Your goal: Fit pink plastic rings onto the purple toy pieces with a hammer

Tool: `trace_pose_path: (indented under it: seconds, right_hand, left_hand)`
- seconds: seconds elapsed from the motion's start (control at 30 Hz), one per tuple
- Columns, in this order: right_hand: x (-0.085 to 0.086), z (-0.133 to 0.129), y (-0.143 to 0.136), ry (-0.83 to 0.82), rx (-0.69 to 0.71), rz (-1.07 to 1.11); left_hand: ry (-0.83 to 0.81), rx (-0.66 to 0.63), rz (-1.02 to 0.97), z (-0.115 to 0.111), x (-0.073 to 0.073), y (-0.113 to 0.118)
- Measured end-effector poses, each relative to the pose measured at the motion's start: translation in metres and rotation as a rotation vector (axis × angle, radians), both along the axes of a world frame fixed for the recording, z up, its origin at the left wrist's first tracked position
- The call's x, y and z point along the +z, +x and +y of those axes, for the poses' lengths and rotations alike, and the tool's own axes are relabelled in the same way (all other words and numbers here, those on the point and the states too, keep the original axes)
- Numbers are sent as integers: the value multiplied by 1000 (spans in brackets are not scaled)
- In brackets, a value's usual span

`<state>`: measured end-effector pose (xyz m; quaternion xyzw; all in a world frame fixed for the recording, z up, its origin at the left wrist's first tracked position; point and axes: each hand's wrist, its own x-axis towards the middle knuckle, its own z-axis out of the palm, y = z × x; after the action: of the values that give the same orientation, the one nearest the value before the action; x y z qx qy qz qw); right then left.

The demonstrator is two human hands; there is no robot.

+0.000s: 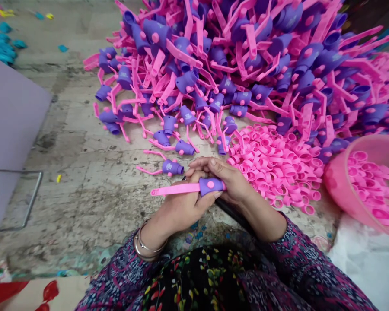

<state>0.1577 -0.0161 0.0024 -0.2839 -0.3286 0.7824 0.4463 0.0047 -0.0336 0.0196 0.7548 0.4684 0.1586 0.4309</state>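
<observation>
A purple cup-shaped piece with a long pink handle is held in front of me, the handle pointing left. My left hand is closed round the piece, thumb along its lower edge. My right hand is at its right end, fingers reaching over the top towards the left hand; whatever lies between its palm and the piece is hidden. Just beyond my hands lies a similar purple piece with pink arms. Small pink rings are heaped to the right of my right hand.
A large heap of purple and pink pieces covers the back. At the right stands a pink tub with pink rings inside, beside a white cloth. A pale panel and a metal wire handle are at the left.
</observation>
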Motion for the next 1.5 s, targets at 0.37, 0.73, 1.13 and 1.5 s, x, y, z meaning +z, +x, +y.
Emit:
trace_pose_path:
  seconds: [0.37,0.73,1.13,1.5]
  right_hand:
    - [-1,0,1,88,-4,-106]
    - [7,5,7,-113,102,-6]
    - [5,-6,-9,-7,-105,-147]
    - [-1,-6,-9,42,-62,-26]
  left_hand:
    - [69,-45,158,-1,-3,-1]
    - [52,-93,-101,5,-7,3]
    - [83,118,-207,2,-22,6]
    - [289,82,-140,-3,-21,5]
